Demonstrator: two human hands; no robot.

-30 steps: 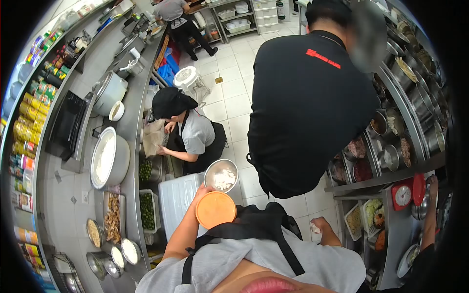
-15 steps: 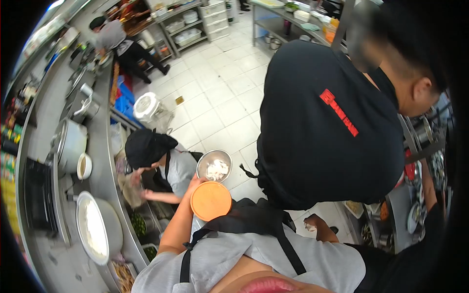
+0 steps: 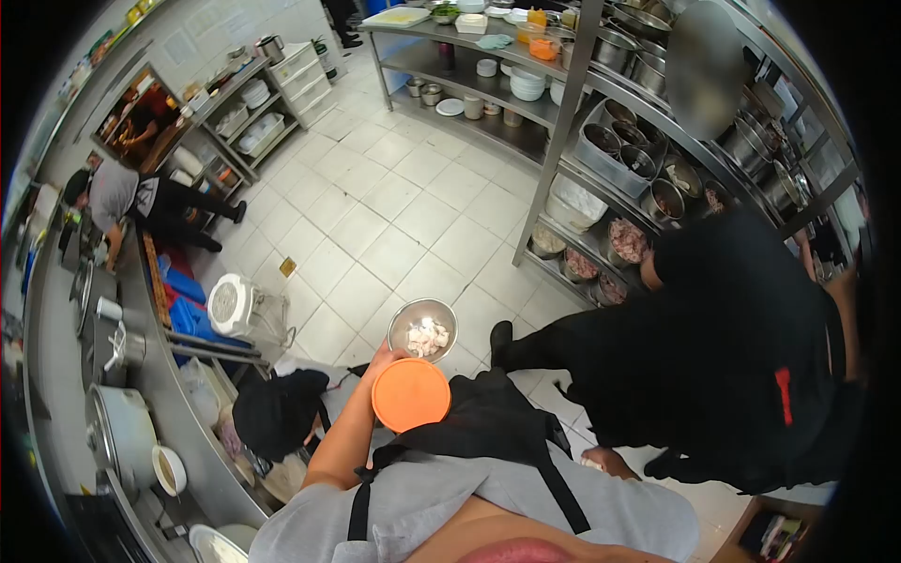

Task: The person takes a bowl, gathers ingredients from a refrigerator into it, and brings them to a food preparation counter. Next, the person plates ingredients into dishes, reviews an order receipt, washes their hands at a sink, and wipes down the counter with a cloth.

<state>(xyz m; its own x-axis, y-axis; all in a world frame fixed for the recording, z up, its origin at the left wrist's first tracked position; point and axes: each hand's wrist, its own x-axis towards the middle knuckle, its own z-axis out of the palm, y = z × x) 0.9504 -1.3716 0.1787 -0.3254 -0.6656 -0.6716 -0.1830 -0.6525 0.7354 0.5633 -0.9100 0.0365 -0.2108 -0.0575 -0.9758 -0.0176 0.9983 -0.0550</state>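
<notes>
My left hand (image 3: 386,356) grips the near rim of a round metal bowl (image 3: 404,327), held out in front of my body. Several pale, whitish pieces (image 3: 428,338) lie in the bowl's bottom. Right behind the bowl, a container with a round orange lid (image 3: 411,395) sits by my left forearm and against my apron; its underside is hidden, as is what supports it. Low at my right side, my right hand (image 3: 612,462) is curled, with something whitish at its fingers that is too small to name.
A person in a black cap (image 3: 280,413) crouches by the left counter (image 3: 169,347). Another person in black (image 3: 713,347) bends at the shelving rack (image 3: 563,141) on my right. A white lidded bin (image 3: 239,305) stands on the tiled floor (image 3: 404,202). Someone works at the far left.
My view has swung right, bringing the rack into sight. The person in black has moved right and bent lower. The bowl and orange-lidded container stay with me.
</notes>
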